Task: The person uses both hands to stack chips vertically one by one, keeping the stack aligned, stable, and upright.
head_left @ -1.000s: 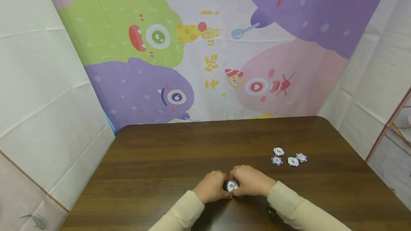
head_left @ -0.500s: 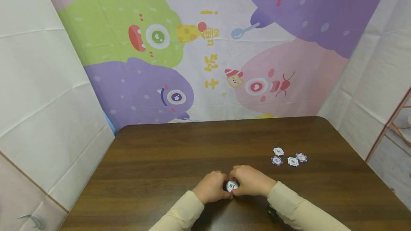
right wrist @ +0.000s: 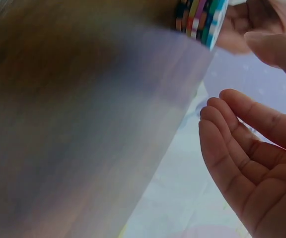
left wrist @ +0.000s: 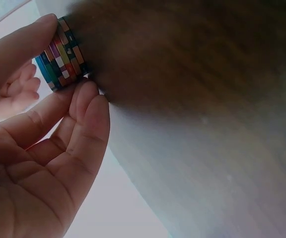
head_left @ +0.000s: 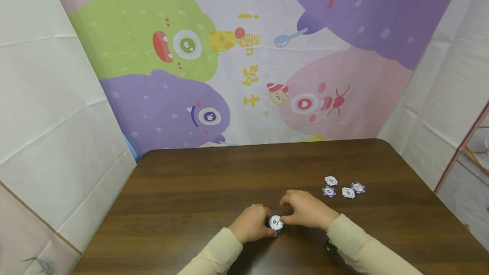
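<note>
A short stack of poker chips [head_left: 276,223] stands on the brown table, its top chip white and marked 10. Bands of several colours show along the stack's side [left wrist: 62,55] in the left wrist view. My left hand [head_left: 251,223] grips it from the left, thumb on one side and fingers on the other. To the right is my right hand [head_left: 308,209], fingers bent loosely with nothing between them. The right wrist view shows a gap between the right hand [right wrist: 262,144] and the chips.
Several loose poker chips [head_left: 348,192], white ones and blue-edged ones, lie flat farther right on the table [head_left: 198,177]. A cartoon-printed cloth [head_left: 256,63] hangs behind the table's back edge. Beneath the right sleeve is a small dark object [head_left: 330,247], mostly hidden.
My right hand has let go of the chip stack and moved a little right and back, its fingers spreading. The left hand and the stack stay in place.
</note>
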A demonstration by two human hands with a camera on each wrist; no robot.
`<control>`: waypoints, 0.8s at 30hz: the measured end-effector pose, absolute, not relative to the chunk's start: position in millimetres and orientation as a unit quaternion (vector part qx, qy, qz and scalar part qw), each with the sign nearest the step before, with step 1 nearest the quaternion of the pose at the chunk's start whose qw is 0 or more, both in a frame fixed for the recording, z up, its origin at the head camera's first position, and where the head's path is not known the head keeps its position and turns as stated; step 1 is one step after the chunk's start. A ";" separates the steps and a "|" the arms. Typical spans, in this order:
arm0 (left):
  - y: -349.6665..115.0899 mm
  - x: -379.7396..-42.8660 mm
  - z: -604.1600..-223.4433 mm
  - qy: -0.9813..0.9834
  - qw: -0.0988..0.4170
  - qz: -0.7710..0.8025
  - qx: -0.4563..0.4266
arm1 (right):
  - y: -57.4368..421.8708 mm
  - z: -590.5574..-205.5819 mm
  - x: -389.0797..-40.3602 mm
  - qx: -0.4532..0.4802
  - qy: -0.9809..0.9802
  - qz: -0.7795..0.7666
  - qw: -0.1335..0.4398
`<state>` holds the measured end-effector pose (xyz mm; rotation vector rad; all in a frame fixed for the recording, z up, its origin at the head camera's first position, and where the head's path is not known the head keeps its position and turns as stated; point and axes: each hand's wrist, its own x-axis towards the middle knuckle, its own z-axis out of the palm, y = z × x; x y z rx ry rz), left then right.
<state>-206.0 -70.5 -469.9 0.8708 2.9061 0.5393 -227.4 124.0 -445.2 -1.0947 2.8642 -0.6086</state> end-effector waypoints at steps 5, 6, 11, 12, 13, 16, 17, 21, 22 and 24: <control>-70.5 -206.9 -470.9 0.945 0.030 0.167 0.279 | 138.9 -441.3 -230.5 -0.319 0.926 -0.201 -0.022; -70.5 -206.9 -470.9 0.945 0.028 0.165 0.280 | 142.1 -440.4 -231.3 -0.311 0.928 -0.202 -0.028; -70.4 -206.6 -470.0 0.947 0.027 0.158 0.280 | 158.7 -439.0 -238.8 -0.272 0.940 -0.201 -0.048; -70.4 -206.4 -469.6 0.947 0.027 0.156 0.280 | 162.2 -439.1 -240.7 -0.266 0.941 -0.201 -0.050; -70.4 -206.1 -469.2 0.947 0.028 0.156 0.279 | 165.8 -439.4 -242.6 -0.260 0.943 -0.200 -0.052; -70.3 -205.7 -468.5 0.947 0.030 0.156 0.278 | 177.1 -439.5 -247.6 -0.243 0.949 -0.193 -0.056; -70.3 -205.7 -468.4 0.947 0.030 0.155 0.278 | 181.0 -439.6 -249.1 -0.236 0.951 -0.191 -0.057; -70.2 -205.9 -469.1 0.948 0.033 0.158 0.275 | 195.9 -440.1 -254.6 -0.219 0.955 -0.188 -0.062; -70.1 -205.9 -469.3 0.948 0.034 0.159 0.275 | 199.1 -440.4 -255.9 -0.215 0.956 -0.188 -0.063; -70.1 -205.9 -469.5 0.948 0.036 0.160 0.273 | 205.4 -441.0 -258.7 -0.207 0.958 -0.191 -0.060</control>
